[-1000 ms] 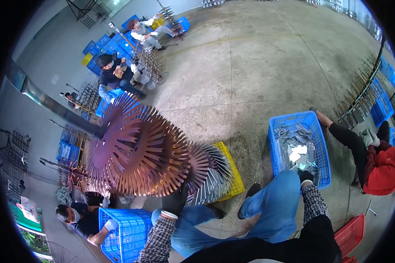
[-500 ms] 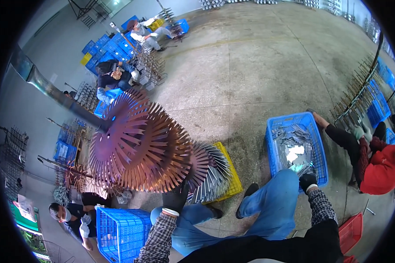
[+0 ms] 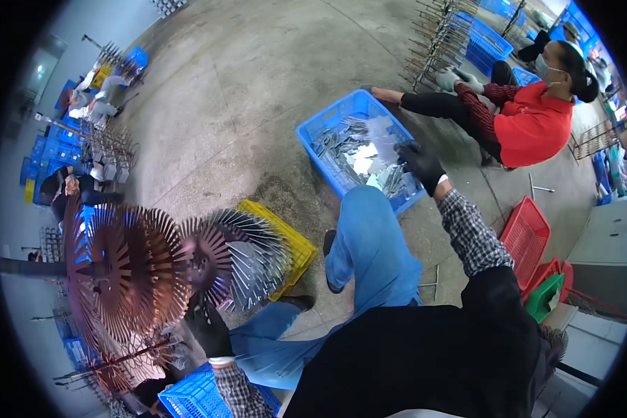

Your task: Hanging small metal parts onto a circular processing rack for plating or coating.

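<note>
My right hand (image 3: 419, 164), in a black glove, reaches into a blue crate (image 3: 325, 125) and rests on the flat shiny metal pieces (image 3: 352, 150) heaped inside; whether it grips one is unclear. My left hand (image 3: 209, 327), also black-gloved, is closed on the lower edge of a round rack (image 3: 129, 268) whose copper-coloured fins fan out like a wheel. Silver fins (image 3: 254, 254) fill the rack's right part. My blue-trousered legs (image 3: 369, 258) stretch between rack and crate.
A yellow crate (image 3: 296, 240) sits behind the rack. A seated person in a red top (image 3: 533, 122) works at the far right beside wire racks (image 3: 439, 35). Red baskets (image 3: 529, 233), a green basket (image 3: 545, 296), a blue crate (image 3: 191, 398), and distant workers (image 3: 94, 97) surround me.
My view has swung right and closer. My right hand moved from the blue crate's near edge into the crate onto the metal pieces. My left hand stays at the rack.
</note>
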A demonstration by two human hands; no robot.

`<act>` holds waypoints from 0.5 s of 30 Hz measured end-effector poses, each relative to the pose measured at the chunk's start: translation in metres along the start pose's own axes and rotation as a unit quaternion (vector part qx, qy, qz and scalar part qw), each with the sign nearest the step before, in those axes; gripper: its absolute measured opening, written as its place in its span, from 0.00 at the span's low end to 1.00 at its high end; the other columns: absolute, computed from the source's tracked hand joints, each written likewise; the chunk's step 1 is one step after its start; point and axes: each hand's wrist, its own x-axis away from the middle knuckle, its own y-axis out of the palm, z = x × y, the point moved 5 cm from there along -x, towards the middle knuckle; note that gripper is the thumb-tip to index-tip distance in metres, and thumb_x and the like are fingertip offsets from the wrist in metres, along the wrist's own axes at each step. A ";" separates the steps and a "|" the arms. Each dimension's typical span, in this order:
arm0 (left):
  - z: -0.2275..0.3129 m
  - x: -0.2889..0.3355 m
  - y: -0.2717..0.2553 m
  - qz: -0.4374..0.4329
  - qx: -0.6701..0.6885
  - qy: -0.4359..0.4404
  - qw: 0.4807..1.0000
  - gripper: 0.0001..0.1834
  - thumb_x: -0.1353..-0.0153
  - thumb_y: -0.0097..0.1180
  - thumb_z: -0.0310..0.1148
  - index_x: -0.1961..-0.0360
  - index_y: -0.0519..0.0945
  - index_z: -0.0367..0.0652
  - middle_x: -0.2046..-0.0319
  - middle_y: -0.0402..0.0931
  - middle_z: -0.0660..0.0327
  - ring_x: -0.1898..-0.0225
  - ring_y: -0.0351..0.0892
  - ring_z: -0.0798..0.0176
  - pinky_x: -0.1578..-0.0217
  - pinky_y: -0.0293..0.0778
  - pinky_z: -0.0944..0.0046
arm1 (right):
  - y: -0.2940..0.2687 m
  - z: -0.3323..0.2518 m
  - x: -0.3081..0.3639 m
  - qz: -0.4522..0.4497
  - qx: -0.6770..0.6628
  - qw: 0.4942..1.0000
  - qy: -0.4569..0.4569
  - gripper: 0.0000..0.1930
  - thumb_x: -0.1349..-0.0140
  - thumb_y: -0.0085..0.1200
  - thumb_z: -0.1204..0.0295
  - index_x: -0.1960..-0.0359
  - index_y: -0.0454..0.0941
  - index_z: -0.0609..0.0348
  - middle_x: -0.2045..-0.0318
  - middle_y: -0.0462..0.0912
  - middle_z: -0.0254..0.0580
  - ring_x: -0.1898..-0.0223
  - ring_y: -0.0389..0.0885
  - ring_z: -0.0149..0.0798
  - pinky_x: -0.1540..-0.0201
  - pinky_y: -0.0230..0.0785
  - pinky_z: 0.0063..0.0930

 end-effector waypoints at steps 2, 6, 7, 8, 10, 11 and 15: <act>0.010 0.002 -0.011 0.011 -0.026 0.021 0.999 0.16 0.29 0.49 0.26 0.44 0.83 0.38 0.49 0.82 0.51 0.48 0.80 0.51 0.44 0.74 0.55 | 0.016 -0.046 0.035 -0.019 -0.050 0.999 0.010 0.12 0.28 0.59 0.67 0.54 0.85 0.64 0.70 0.85 0.39 0.73 0.78 0.29 0.68 0.72 0.20; 0.050 0.019 -0.027 -0.015 0.099 -0.027 0.995 0.14 0.32 0.55 0.27 0.47 0.83 0.38 0.46 0.81 0.52 0.51 0.82 0.50 0.45 0.77 0.56 | 0.064 -0.083 0.085 -0.113 -0.102 0.988 -0.012 0.12 0.27 0.58 0.68 0.52 0.84 0.65 0.72 0.84 0.37 0.75 0.77 0.28 0.69 0.70 0.19; 0.065 0.020 -0.029 -0.028 0.068 0.004 0.997 0.15 0.29 0.49 0.27 0.48 0.83 0.37 0.49 0.82 0.52 0.52 0.81 0.51 0.46 0.76 0.56 | 0.079 -0.089 0.096 -0.133 -0.101 0.986 -0.012 0.12 0.27 0.58 0.68 0.52 0.84 0.65 0.72 0.84 0.37 0.75 0.77 0.28 0.69 0.70 0.19; 0.082 0.015 -0.028 -0.042 0.038 0.033 0.998 0.17 0.27 0.43 0.27 0.49 0.83 0.37 0.53 0.82 0.52 0.53 0.80 0.51 0.47 0.75 0.57 | 0.097 -0.098 0.106 -0.158 -0.122 0.980 -0.001 0.12 0.27 0.58 0.69 0.51 0.84 0.66 0.73 0.83 0.37 0.75 0.76 0.28 0.69 0.70 0.19; 0.110 -0.007 -0.027 -0.112 0.211 -0.003 0.971 0.19 0.27 0.40 0.27 0.47 0.83 0.36 0.52 0.82 0.53 0.54 0.81 0.55 0.50 0.77 0.59 | 0.136 -0.111 0.130 -0.213 -0.164 0.963 0.030 0.12 0.27 0.58 0.69 0.51 0.84 0.67 0.73 0.83 0.37 0.76 0.76 0.28 0.69 0.70 0.19; 0.119 -0.014 -0.020 -0.138 0.310 -0.034 0.940 0.19 0.27 0.40 0.27 0.46 0.82 0.36 0.51 0.83 0.54 0.55 0.81 0.56 0.50 0.77 0.59 | 0.151 -0.114 0.142 -0.234 -0.183 0.954 0.046 0.12 0.27 0.58 0.70 0.51 0.83 0.67 0.74 0.83 0.37 0.76 0.76 0.28 0.69 0.70 0.19; 0.139 -0.009 0.018 -0.220 0.520 -0.157 0.811 0.17 0.24 0.50 0.34 0.41 0.77 0.38 0.57 0.84 0.57 0.62 0.79 0.64 0.62 0.74 0.66 | 0.207 -0.122 0.181 -0.287 -0.202 0.934 0.063 0.12 0.26 0.58 0.69 0.52 0.84 0.66 0.70 0.84 0.38 0.73 0.76 0.27 0.67 0.71 0.20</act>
